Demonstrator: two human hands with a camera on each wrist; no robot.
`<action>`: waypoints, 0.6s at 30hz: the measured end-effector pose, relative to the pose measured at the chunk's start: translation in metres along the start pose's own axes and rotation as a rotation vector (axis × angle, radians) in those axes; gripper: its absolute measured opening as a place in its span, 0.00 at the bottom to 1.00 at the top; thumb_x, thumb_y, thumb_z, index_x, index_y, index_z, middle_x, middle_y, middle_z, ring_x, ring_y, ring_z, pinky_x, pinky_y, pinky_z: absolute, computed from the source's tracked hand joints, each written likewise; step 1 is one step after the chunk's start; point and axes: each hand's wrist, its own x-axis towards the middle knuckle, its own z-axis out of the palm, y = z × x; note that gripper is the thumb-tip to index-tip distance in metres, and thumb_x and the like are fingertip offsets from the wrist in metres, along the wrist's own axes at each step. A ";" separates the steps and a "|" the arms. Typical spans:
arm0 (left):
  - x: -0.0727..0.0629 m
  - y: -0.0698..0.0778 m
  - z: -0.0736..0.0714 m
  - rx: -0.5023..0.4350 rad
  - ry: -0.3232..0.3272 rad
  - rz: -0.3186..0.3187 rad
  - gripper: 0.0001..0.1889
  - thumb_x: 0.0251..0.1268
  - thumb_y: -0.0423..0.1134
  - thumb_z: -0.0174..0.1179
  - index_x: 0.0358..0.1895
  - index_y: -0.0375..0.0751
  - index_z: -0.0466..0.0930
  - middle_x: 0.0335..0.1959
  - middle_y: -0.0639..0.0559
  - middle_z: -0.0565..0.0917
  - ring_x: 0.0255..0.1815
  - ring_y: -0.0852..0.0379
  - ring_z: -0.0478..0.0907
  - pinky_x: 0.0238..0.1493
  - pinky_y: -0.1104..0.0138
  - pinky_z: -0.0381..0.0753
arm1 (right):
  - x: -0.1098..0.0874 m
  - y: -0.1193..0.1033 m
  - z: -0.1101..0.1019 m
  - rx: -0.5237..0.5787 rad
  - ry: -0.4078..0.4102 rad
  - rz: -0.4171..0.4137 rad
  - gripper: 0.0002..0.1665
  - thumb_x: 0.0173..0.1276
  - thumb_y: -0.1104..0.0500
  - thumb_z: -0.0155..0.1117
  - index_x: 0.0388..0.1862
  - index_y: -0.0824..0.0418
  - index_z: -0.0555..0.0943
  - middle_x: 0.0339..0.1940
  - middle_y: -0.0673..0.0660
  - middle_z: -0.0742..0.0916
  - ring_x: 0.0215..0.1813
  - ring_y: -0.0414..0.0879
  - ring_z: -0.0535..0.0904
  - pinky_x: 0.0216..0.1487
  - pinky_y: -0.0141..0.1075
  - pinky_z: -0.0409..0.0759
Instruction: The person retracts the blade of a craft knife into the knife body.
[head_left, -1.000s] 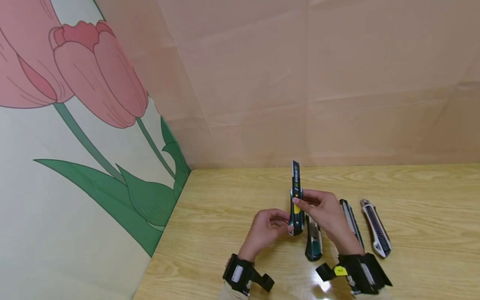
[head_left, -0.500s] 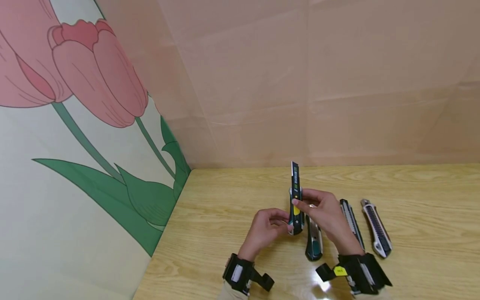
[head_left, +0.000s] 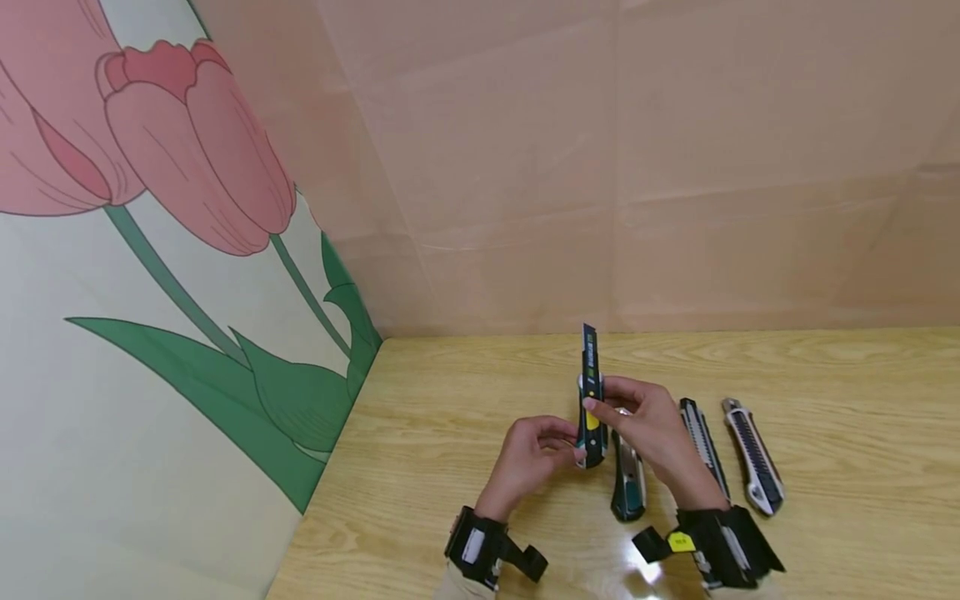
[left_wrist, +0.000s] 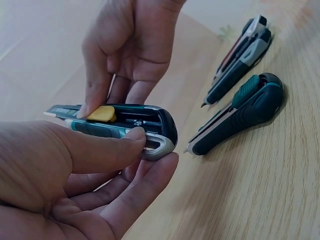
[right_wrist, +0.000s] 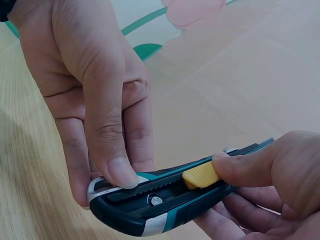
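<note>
Both hands hold one utility knife (head_left: 590,442), black and teal with silver trim, its tip pointing away toward the wall. My left hand (head_left: 531,458) pinches the rear end between thumb and fingers. From the other side my right hand (head_left: 654,427) grips the body, its thumb at the front end of the yellow slider (right_wrist: 201,175). A dark, narrow blade section with printed lettering (head_left: 590,354) extends from the front. In the left wrist view, the right fingers partly hide the knife's middle.
A second black and teal utility knife (head_left: 627,492) lies on the wooden table (head_left: 420,392) just below the right hand. Further right lie a black and grey one (head_left: 701,437) and a white and dark one (head_left: 753,458). A tan-covered wall (head_left: 637,208) rises behind, with a tulip-printed panel (head_left: 187,400) at left.
The held utility knife has shifted very slightly left. Both hands keep the same grip, and the knives on the table have not moved.
</note>
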 end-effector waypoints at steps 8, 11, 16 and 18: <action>-0.002 0.002 0.000 0.012 0.001 0.006 0.08 0.57 0.32 0.70 0.39 0.44 0.85 0.35 0.55 0.86 0.35 0.59 0.84 0.39 0.69 0.82 | 0.000 -0.002 0.001 0.014 -0.023 -0.002 0.23 0.66 0.54 0.69 0.58 0.59 0.79 0.48 0.58 0.85 0.50 0.51 0.79 0.44 0.37 0.78; -0.002 0.001 -0.001 0.011 0.000 0.017 0.08 0.57 0.31 0.69 0.40 0.43 0.84 0.35 0.55 0.86 0.35 0.59 0.84 0.38 0.69 0.82 | 0.001 -0.001 0.002 0.015 -0.029 -0.007 0.24 0.65 0.55 0.69 0.59 0.59 0.79 0.48 0.58 0.85 0.50 0.51 0.79 0.44 0.38 0.78; -0.002 0.000 -0.001 0.003 -0.008 0.025 0.08 0.57 0.30 0.69 0.40 0.43 0.84 0.36 0.55 0.86 0.35 0.59 0.84 0.38 0.69 0.82 | 0.001 -0.001 0.002 0.007 -0.033 -0.020 0.23 0.66 0.54 0.69 0.58 0.59 0.79 0.47 0.58 0.85 0.49 0.51 0.79 0.43 0.38 0.78; -0.002 0.000 -0.001 0.005 -0.008 0.024 0.08 0.57 0.31 0.69 0.40 0.43 0.84 0.36 0.55 0.86 0.34 0.59 0.84 0.39 0.69 0.82 | 0.001 -0.001 0.001 0.001 -0.039 -0.029 0.24 0.65 0.53 0.69 0.58 0.59 0.79 0.47 0.58 0.86 0.49 0.52 0.79 0.42 0.37 0.78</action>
